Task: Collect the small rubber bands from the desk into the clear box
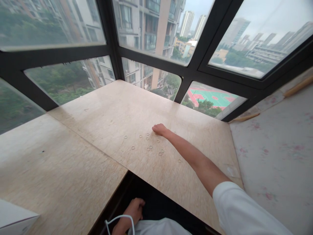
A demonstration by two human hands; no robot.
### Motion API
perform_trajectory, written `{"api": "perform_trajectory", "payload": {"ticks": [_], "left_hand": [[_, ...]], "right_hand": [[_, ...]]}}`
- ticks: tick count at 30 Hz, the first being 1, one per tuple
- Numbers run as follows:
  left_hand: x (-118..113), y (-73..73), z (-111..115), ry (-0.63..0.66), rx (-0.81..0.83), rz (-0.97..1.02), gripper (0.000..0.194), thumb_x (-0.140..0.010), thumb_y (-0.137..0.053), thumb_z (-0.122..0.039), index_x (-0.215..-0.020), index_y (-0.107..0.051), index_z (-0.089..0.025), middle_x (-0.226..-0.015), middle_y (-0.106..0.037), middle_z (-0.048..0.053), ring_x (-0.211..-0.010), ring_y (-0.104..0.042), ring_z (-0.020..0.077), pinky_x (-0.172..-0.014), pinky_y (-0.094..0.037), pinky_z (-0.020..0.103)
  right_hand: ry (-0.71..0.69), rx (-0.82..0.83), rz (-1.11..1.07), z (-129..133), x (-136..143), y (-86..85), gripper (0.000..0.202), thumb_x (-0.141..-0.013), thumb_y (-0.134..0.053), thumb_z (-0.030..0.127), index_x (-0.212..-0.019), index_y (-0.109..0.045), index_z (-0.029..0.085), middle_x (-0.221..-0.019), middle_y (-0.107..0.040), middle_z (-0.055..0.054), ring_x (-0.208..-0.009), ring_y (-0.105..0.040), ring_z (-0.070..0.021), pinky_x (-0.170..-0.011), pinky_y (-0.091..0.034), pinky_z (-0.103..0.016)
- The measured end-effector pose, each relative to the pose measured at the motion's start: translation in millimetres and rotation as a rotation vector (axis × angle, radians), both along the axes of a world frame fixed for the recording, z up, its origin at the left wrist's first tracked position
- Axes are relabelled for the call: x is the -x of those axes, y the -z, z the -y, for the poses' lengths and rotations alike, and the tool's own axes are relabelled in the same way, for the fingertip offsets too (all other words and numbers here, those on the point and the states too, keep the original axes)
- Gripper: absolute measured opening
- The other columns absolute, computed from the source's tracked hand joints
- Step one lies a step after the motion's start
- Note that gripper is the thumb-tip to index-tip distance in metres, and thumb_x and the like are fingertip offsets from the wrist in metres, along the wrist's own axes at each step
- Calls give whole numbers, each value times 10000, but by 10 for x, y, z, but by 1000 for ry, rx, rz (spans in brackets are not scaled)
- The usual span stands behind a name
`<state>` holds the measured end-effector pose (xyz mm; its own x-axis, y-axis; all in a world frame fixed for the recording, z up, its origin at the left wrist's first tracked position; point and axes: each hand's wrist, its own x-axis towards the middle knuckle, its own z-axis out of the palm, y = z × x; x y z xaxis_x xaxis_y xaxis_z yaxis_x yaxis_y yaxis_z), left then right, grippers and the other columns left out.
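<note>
My right hand [159, 129] reaches across the stone-look countertop [97, 98], closed and low over its surface. The fingertips are turned away, so whatever they may hold is hidden. Several thin, pale rings lie scattered near it, among them one ring [148, 134] just to its left, another ring [158, 141] below it and a third ring [179, 161] nearer to me under the forearm. Down by my lap, below the counter edge, my left hand [134, 209] is loosely curled with nothing seen in it.
A white cable [119, 216] loops over my left wrist. At the lower left stands a white box [16, 217]. Dark window frames [156, 58] border the counter at the back, and a flowered wall [276, 153] closes off the right. A small dark speck [43, 151] lies on the left section.
</note>
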<state>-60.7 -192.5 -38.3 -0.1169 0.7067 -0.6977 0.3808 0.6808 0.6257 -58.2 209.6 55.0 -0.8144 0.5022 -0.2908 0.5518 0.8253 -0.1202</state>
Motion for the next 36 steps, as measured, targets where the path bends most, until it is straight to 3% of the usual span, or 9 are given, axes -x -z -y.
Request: {"api": "perform_trajectory", "payload": {"ticks": [4,6,10,14,20,23,25,32,36], "left_hand": [[23,-304,-75,141,-51,-169,344,-835,-418,-102,-1062,-664,-183,-1008,-692,82,-893,-661,189,-770,-448,271],[15,-492,-135,209,-71,-231,318,-854,-445,-159,-1069,-676,-201,-1045,-693,86,-985,-634,215,-823,-427,293],[-84,-857,-288,289,-140,-216,270,-861,-465,-253,-825,-730,-217,-841,-715,39,-824,-632,200,-716,-408,276],[-255,-1162,-517,264,-306,-50,333,-881,-455,-338,-756,-723,-187,-706,-687,25,-681,-590,164,-638,-387,255],[-571,-1442,-1027,123,-486,206,357,-905,-428,-411,-921,-703,-184,-877,-714,45,-727,-610,163,-663,-442,254],[-760,-1427,-1279,128,-522,244,318,-891,-443,-378,-983,-683,-190,-910,-719,50,-714,-619,162,-682,-464,268],[-892,-1347,-1411,164,-536,226,301,-884,-446,-359,-974,-677,-189,-886,-721,52,-706,-625,166,-680,-470,275],[-1287,-891,-1580,401,-585,103,278,-901,-409,-295,-951,-665,-196,-848,-721,53,-782,-655,190,-738,-483,293],[-1419,-746,-1573,447,-605,78,254,-881,-437,-257,-990,-662,-207,-927,-723,64,-893,-658,207,-830,-481,320]], "right_hand": [[105,96,-134,-27,-168,-23,268,-927,-577,322,-1147,-590,168,-1153,-609,-73,-961,-620,-193,-821,-529,-398],[171,150,-250,-22,-297,-56,199,-906,-600,296,-1035,-632,149,-1047,-649,-62,-906,-629,-181,-794,-526,-367],[303,288,-543,72,-612,-163,144,-860,-560,236,-854,-650,124,-810,-676,-44,-733,-629,-141,-674,-505,-260],[390,463,-796,272,-1026,-328,220,-839,-529,331,-849,-626,133,-764,-666,-36,-584,-585,-97,-531,-465,-204],[531,652,-1056,676,-1805,-601,303,-788,-599,462,-817,-626,162,-713,-651,-25,-491,-515,-73,-427,-366,-183],[687,770,-1226,887,-2261,-664,278,-734,-682,440,-780,-635,170,-690,-642,-12,-478,-490,-68,-415,-337,-179],[793,746,-1295,1036,-2613,-652,271,-719,-704,428,-788,-652,171,-684,-639,-10,-489,-491,-73,-421,-342,-182],[1141,340,-1213,1620,-3916,-320,279,-754,-659,435,-804,-666,161,-711,-647,-23,-534,-520,-104,-499,-428,-220],[1234,114,-990,1807,-4307,-185,269,-790,-598,417,-805,-679,161,-706,-665,-34,-592,-574,-148,-551,-451,-247]]}}
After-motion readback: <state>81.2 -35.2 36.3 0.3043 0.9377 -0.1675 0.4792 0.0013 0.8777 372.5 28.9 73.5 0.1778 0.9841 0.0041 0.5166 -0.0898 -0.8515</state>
